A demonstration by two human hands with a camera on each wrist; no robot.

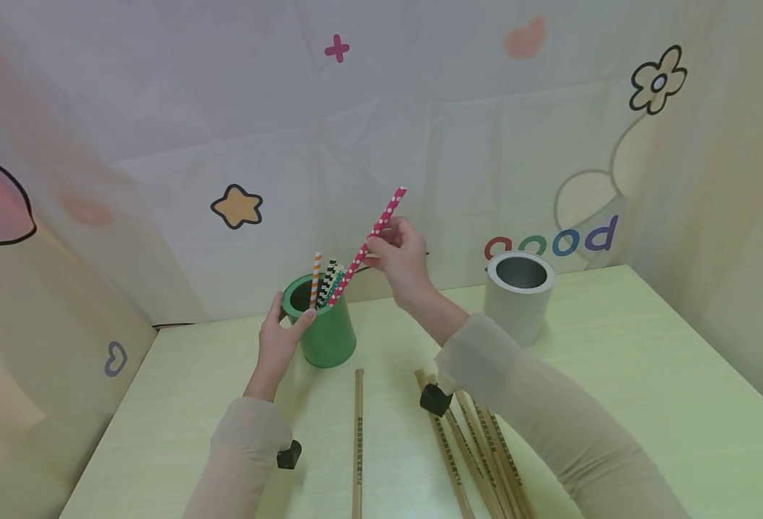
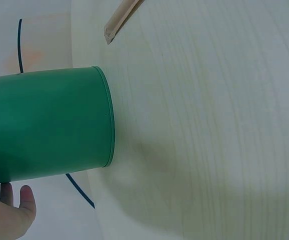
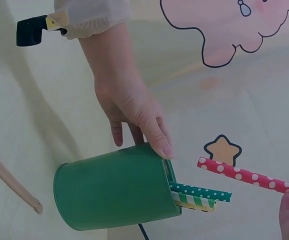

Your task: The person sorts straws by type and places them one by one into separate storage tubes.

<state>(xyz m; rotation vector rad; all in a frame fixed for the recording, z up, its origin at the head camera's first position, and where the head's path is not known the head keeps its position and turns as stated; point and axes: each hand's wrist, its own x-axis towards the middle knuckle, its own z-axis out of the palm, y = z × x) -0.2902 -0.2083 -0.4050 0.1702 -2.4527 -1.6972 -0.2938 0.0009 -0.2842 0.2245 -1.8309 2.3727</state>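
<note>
A green cup (image 1: 326,335) stands upright on the table, holding several patterned paper straws (image 1: 315,281), among them an orange-striped one and a teal dotted one (image 3: 204,192). My left hand (image 1: 280,342) grips the cup near its rim, thumb at the front and fingers around the left side. Between the thumb and fingers of my right hand (image 1: 407,259) is a pink straw with white dots (image 1: 388,213), pinched about midway and tilted. Its lower end is outside the cup, a little beyond the rim in the right wrist view.
A white cup (image 1: 518,313) stands at the back right. Several long brown paper-wrapped sticks (image 1: 485,454) lie under my right forearm, and a single one (image 1: 358,440) lies at the front middle. Behind the table (image 1: 628,375) hangs a printed cloth (image 1: 368,144).
</note>
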